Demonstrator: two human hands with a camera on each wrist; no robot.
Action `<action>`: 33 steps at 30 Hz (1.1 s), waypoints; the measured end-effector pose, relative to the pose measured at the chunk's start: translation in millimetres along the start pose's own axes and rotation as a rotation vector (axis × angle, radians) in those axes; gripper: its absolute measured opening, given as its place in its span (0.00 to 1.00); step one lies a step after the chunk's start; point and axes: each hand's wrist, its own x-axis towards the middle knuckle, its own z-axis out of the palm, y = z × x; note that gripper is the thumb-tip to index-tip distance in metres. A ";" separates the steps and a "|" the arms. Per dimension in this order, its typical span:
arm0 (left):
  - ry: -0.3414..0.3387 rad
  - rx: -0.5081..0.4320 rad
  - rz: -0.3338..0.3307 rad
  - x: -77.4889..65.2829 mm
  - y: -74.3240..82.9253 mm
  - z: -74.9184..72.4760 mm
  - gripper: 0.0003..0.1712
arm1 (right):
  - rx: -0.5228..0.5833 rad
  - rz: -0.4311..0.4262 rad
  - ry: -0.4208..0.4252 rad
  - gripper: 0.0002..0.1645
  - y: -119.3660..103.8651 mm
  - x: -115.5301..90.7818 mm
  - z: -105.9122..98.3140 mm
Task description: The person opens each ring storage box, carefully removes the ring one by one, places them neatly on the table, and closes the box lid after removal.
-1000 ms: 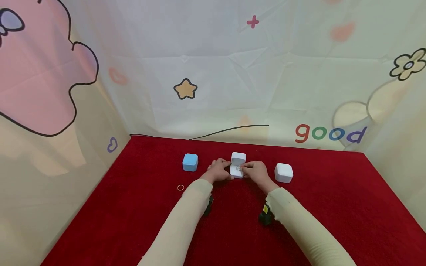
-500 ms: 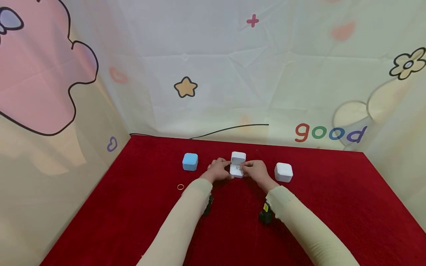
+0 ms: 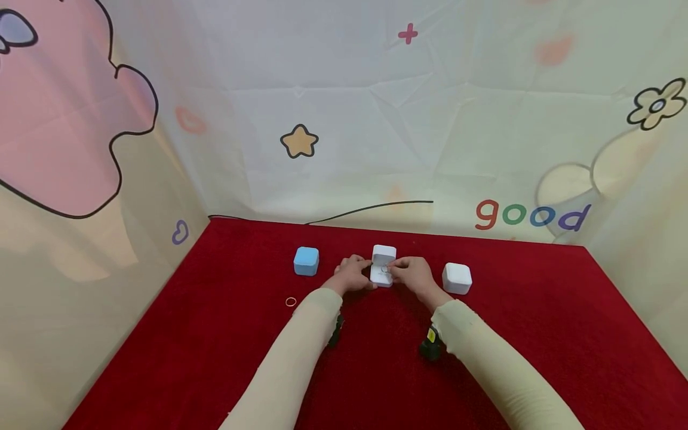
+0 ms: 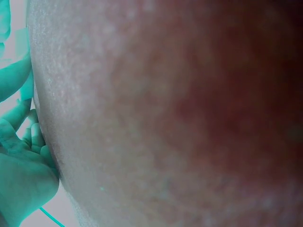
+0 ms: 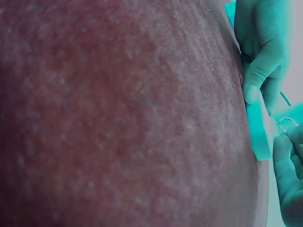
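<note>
A white ring box [image 3: 381, 282] stands with its lid raised near the middle of the red cloth. My left hand [image 3: 352, 276] holds the box at its left side, and the right wrist view shows that thumb pressed along the box wall [image 5: 258, 130]. From the right, my right hand [image 3: 415, 276] pinches a silver-coloured ring [image 3: 384, 270] between thumb and fingertips, at the box's insert. In the right wrist view the ring [image 5: 280, 124] has a beaded-looking band and stands up at the fingertips. Cloth fills most of both wrist views.
A light blue ring box [image 3: 306, 261] sits closed at the left, and a closed white box [image 3: 457, 279] at the right. One thin gold-coloured ring [image 3: 291, 306] lies on the red cloth [image 3: 215, 334] beside my left sleeve. A printed curtain [image 3: 344, 119] hangs behind the table.
Both hands stay at the open box. The ring at the right fingertips shifts slightly in the box; everything else keeps its place.
</note>
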 end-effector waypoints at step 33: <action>-0.014 -0.002 -0.038 16.3 -6.5 6.2 0.42 | -0.023 0.000 -0.028 0.16 -16.4 -16.2 -9.5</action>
